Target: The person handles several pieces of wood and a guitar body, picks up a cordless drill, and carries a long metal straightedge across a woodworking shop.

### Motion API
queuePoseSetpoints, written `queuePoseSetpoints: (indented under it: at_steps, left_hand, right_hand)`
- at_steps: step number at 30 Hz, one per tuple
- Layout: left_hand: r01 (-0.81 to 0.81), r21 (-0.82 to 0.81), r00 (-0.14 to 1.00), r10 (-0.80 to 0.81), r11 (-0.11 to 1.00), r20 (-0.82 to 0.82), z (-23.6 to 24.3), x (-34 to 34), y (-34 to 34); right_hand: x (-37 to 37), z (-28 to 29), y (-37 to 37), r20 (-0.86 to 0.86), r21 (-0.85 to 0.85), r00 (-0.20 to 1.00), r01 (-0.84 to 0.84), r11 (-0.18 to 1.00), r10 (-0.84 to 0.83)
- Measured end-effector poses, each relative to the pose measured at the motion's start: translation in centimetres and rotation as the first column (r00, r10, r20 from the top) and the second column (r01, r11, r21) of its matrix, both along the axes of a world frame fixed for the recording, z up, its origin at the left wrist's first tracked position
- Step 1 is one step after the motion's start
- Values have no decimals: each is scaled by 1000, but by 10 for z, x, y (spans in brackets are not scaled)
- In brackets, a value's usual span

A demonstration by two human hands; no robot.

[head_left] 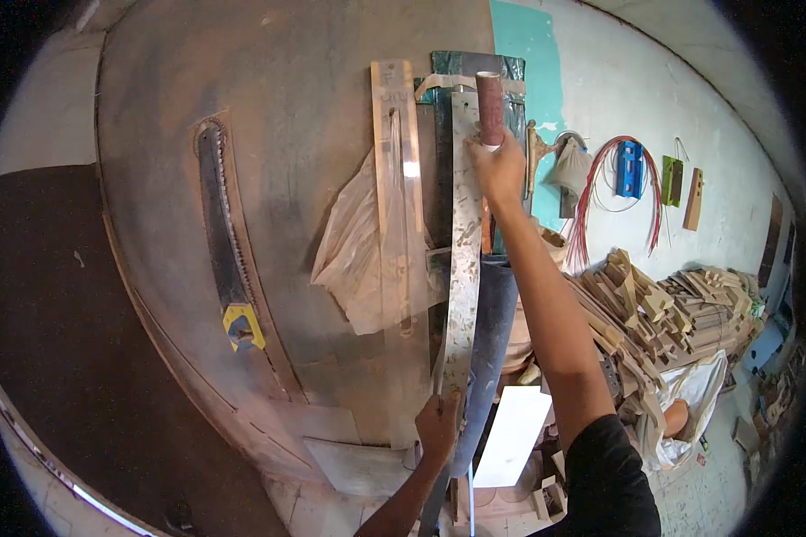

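My right hand (500, 168) is raised at the wall, closed round the lower end of a reddish-brown tube-shaped roll (490, 106). Its thumb side lies against the edge of a long, speckled, whitish metal strip (464, 242), which runs nearly upright. Lower down, my left hand (439, 424) is closed at the bottom part of that strip; its fingertips are partly hidden. A dark blue-grey roll (491, 349) stands just right of the strip. Behind my right hand is a dark panel (515, 72) bound with tape.
A handsaw (222, 215) with a yellow handle hangs on the board at left. Beside the strip hang a slotted wooden straightedge (394, 161) and a translucent bag (358, 259). Red cable (578, 215) and a blue level (630, 170) hang at right, above piled wood offcuts (636, 304).
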State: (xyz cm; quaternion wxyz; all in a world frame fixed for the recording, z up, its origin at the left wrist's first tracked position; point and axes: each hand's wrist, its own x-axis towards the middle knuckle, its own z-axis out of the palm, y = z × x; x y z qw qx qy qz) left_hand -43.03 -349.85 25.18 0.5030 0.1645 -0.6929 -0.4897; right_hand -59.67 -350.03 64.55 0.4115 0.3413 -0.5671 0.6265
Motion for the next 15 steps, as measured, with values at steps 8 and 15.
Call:
queuePoseSetpoints:
  at_steps: [8,15]
  left_hand:
    - [16,62,998,-20,998,63,12,3,8]
    - [67,129,997,-69,989,16,19,-3,7]
  right_hand:
    - [-6,-2,4,45,13,999,14,1000,-15]
    - [-14,4,6,-26,2,999,46,999,-46]
